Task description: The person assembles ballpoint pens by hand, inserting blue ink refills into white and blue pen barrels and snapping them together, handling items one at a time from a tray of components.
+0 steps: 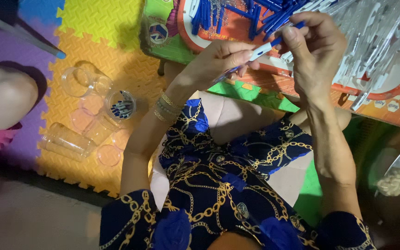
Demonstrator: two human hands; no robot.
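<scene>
Both hands, left hand [218, 60] and right hand [313, 44], pinched on one white-and-blue pen [265, 47] between them, above the tray [348, 88].

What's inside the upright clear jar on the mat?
The jar holds a small bunch of blue pen parts, seen through its open mouth. The glare and jar wall hide how deep the pile goes. The jars lying near it look empty.
</scene>
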